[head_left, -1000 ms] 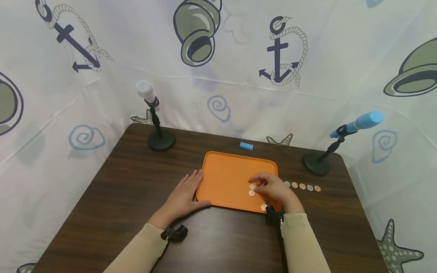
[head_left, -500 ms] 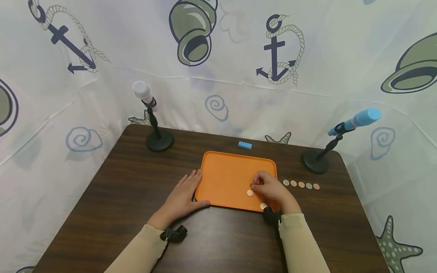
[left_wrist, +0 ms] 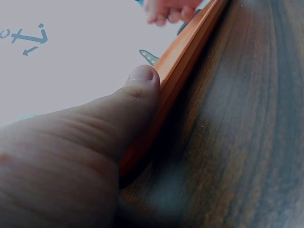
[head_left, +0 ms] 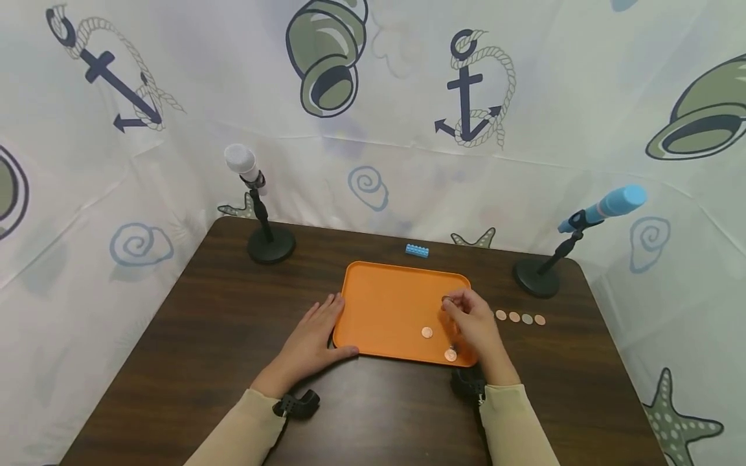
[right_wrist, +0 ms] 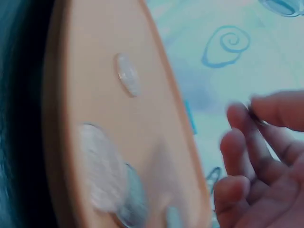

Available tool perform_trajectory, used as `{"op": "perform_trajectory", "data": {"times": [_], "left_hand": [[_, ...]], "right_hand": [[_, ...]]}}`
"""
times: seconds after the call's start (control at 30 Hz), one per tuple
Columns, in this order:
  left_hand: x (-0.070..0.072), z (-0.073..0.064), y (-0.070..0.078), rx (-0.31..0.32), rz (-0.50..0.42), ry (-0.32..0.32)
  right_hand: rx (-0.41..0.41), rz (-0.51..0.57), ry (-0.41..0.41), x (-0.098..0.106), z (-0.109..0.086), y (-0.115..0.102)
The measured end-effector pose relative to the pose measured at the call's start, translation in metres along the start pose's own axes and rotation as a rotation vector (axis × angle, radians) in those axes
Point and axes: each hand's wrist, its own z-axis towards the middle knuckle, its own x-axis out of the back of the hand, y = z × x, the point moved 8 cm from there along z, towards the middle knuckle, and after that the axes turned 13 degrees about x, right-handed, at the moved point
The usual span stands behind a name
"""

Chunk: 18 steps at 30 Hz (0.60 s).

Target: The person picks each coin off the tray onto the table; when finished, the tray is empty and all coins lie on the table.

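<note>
My right hand pinches a coin between thumb and fingertips, above the right part of an orange tray. The right wrist view shows that coin edge-on, raised off the tray. One coin lies flat on the tray and another coin lies near its front right corner. Up close in the right wrist view, a large coin overlaps a darker coin. My left hand rests at the tray's left edge with fingers extended; its thumb touches the front rim.
Right of the tray a row of several coins lies on the dark wooden table, one partly hidden by my hand. Behind the tray sits a blue toy brick. A white microphone and a blue microphone stand on black stands.
My right hand has picked one coin off the tray and lifted it toward the right and back. The left hand stays in place. The head view has shifted slightly.
</note>
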Motion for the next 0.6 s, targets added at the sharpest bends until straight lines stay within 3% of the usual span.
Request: {"op": "perform_trajectory", "data": {"times": [0.23,0.6], "left_hand": [[0.001,-0.002,0.001,-0.001,-0.008,0.002],[-0.001,0.000,-0.001,0.005,0.005,-0.003]], "right_hand": [[0.072,-0.026,0.176,0.036,-0.021,-0.013],[-0.046,0.075,0.384,0.086,-0.052,0.006]]}}
